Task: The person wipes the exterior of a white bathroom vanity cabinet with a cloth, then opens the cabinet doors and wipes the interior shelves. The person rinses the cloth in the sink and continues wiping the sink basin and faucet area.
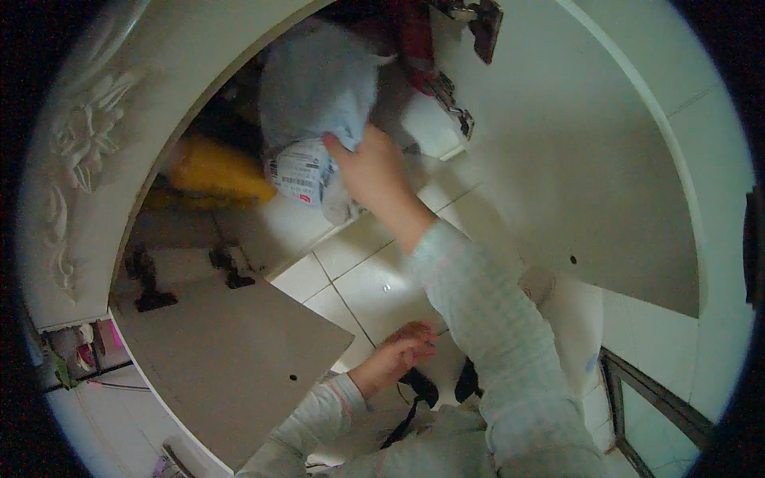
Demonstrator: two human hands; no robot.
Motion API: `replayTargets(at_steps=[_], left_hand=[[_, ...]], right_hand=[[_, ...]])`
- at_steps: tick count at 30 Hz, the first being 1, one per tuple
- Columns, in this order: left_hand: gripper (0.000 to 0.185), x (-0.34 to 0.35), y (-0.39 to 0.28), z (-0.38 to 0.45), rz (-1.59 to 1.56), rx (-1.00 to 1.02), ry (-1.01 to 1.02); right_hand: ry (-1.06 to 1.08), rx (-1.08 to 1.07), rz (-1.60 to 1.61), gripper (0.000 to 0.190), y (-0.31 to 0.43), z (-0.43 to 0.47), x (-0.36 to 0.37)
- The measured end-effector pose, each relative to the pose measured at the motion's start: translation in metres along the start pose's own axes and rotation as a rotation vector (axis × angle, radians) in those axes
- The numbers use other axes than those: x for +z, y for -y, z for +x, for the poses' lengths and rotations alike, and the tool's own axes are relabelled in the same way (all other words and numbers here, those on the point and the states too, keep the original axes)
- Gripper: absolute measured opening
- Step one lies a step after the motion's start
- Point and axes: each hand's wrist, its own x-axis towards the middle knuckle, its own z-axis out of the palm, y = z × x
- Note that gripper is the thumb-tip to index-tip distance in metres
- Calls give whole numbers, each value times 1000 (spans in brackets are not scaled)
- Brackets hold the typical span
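My right hand [379, 173] reaches into the cabinet and grips the edge of a grey plastic bag [320, 83], thumb on top. The bag bears a white printed label [299, 170] on its lower end, and its contents are hidden. It sits at the front of the cabinet floor [299, 224]. Lower down, in front of my body, my left hand [401, 354] hovers above the tiles with loosely bent fingers and nothing visible in it.
Cabinet doors stand open on the left [239, 358] and right [574, 179], with metal hinges [457, 113]. Inside, a yellow object [221, 170] lies left of the bag and a dark red one [415, 42] behind it. Below are floor tiles [370, 281] and dark footwear [421, 385].
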Motion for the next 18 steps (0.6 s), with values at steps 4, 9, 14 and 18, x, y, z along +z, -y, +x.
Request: replayTargets(at_steps=[4, 9, 14, 18], left_hand=[[39, 3, 19, 12, 197, -51, 32], [38, 7, 29, 11, 212, -77, 46], [37, 15, 24, 16, 160, -19, 37], [34, 27, 22, 15, 140, -9, 45]], right_hand=[[131, 29, 80, 34, 6, -28, -49], [-50, 68, 715, 31, 40, -26, -73], [-234, -232, 996, 23, 90, 23, -53], [-199, -446, 775, 23, 116, 49, -46]])
